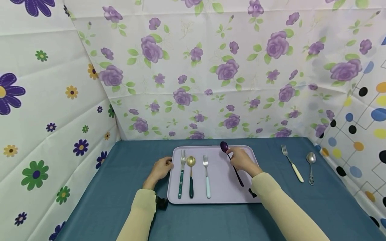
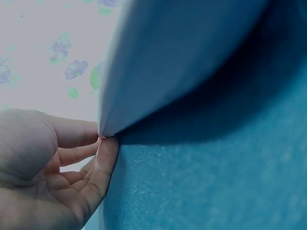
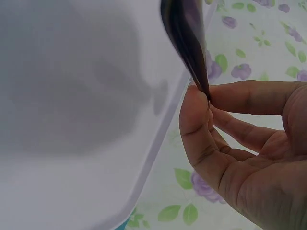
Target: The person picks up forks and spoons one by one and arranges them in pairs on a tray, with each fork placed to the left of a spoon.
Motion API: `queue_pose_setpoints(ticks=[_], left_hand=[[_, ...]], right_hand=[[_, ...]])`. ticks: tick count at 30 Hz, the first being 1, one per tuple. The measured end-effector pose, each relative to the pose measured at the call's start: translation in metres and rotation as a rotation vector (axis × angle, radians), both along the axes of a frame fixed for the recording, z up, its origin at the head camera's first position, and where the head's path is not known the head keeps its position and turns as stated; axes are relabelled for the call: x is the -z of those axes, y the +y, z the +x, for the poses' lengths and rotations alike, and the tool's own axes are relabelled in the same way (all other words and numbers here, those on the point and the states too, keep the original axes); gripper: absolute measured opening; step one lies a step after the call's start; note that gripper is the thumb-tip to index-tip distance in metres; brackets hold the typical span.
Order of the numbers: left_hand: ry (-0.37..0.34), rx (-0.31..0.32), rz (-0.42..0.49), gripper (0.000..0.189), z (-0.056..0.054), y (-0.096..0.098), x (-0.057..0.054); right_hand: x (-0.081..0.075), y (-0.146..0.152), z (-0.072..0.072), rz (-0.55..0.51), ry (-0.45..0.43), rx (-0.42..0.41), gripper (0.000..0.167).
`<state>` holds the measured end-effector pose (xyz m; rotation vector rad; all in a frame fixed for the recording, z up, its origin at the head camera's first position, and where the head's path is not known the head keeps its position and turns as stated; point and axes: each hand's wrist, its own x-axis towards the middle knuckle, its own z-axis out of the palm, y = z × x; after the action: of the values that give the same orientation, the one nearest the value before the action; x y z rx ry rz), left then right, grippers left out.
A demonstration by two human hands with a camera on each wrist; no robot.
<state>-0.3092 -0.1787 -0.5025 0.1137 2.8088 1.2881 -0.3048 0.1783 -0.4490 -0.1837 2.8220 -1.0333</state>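
Note:
My right hand (image 1: 242, 158) pinches a dark, shiny spoon (image 1: 236, 172) just below its bowl, between thumb and fingertips. The spoon slants over the right part of a pale lilac tray (image 1: 217, 180), its bowl toward the far edge. In the right wrist view the spoon (image 3: 184, 38) shows above the thumb and forefinger, with a shadow on the tray. At the tray's left rim, my left hand (image 1: 162, 168) pinches the edge; the left wrist view shows its fingertips (image 2: 106, 151) there. On the tray lie a green-handled fork (image 1: 181, 177), a gold spoon (image 1: 191, 174) and a mint-handled fork (image 1: 207, 177).
Right of the tray, a cream-handled fork (image 1: 294, 165) and an ornate silver spoon (image 1: 311, 164) lie on the blue tablecloth (image 1: 211, 222). Flowered cloth (image 1: 205, 80) hangs behind, with patterned cloth walls on both sides.

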Motion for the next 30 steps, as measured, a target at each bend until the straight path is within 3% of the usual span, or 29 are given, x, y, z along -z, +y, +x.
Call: queue_pose_setpoints(ticks=[30], left_hand=[[-0.012, 0.0, 0.036, 0.043, -0.001, -0.001, 0.001]], right_hand=[[0.012, -0.034, 0.004, 0.043, -0.002, 0.035, 0.059]])
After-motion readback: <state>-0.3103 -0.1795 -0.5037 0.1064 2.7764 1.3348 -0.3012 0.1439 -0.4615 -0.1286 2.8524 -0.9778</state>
